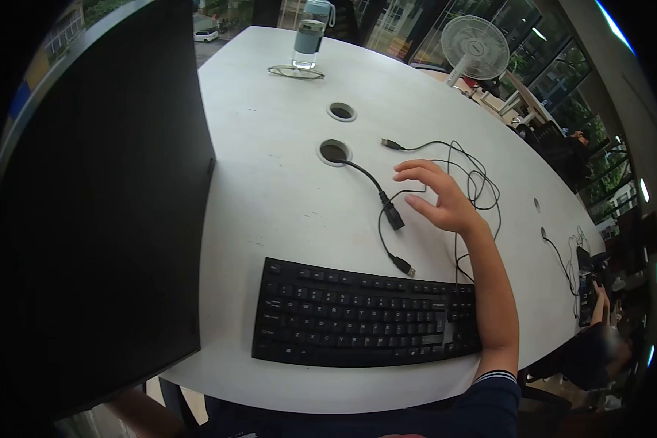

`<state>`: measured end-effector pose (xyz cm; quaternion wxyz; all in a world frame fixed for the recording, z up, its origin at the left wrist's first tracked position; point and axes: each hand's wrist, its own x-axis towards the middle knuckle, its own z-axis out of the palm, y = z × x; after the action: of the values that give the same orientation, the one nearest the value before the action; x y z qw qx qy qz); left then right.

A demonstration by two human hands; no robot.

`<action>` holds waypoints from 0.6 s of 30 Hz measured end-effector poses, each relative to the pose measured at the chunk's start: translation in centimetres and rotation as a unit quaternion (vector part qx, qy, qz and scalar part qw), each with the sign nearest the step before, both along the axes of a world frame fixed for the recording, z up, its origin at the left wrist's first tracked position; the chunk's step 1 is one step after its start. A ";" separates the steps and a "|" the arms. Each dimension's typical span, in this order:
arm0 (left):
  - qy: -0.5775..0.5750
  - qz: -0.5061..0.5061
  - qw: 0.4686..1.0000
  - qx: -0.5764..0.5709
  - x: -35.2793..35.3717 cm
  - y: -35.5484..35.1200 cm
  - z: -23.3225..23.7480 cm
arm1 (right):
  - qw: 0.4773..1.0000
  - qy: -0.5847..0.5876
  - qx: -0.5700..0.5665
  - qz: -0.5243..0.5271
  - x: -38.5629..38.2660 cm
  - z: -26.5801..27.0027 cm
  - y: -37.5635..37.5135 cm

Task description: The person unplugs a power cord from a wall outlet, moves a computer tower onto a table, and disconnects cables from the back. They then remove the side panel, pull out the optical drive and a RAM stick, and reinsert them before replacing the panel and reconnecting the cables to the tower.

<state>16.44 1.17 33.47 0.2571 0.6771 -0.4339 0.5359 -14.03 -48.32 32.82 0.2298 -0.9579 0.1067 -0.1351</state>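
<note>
My right hand hovers over the white table with its fingers apart and nothing between them. Close to its left lies a black power cable that comes out of a round desk hole. Thin black USB cables are coiled beside and behind the hand, with one plug near the keyboard and another farther back. A black keyboard lies below the hand, partly covered by my right forearm. My left hand is hidden behind the large black monitor; only part of the left arm shows at the bottom.
The monitor fills the left side. Farther back are a bottle, eyeglasses and a second desk hole. A white fan stands beyond the table. At the right edge, another person sits with a hand on a black keyboard.
</note>
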 end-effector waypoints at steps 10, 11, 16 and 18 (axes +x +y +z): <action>0.422 -0.337 0.831 -0.134 16.2 -11.8 6.1 | 0.947 -0.251 -0.199 -0.012 4.2 8.6 10.0; 0.468 -0.370 0.792 -0.132 17.3 -12.8 5.4 | 0.931 -0.281 -0.231 0.013 5.1 10.0 13.0; 0.558 -0.460 0.675 -0.147 18.5 -15.3 2.7 | 0.840 -0.422 -0.280 0.196 9.5 13.2 28.3; 0.565 -0.471 0.658 -0.160 18.5 -15.8 2.4 | 0.775 -0.492 -0.349 0.187 12.2 12.6 33.5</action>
<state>34.91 -14.61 35.91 0.7754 0.5028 -0.3733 -0.0816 -1.84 -14.81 45.43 -0.0783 -0.7764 -0.2570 -0.5701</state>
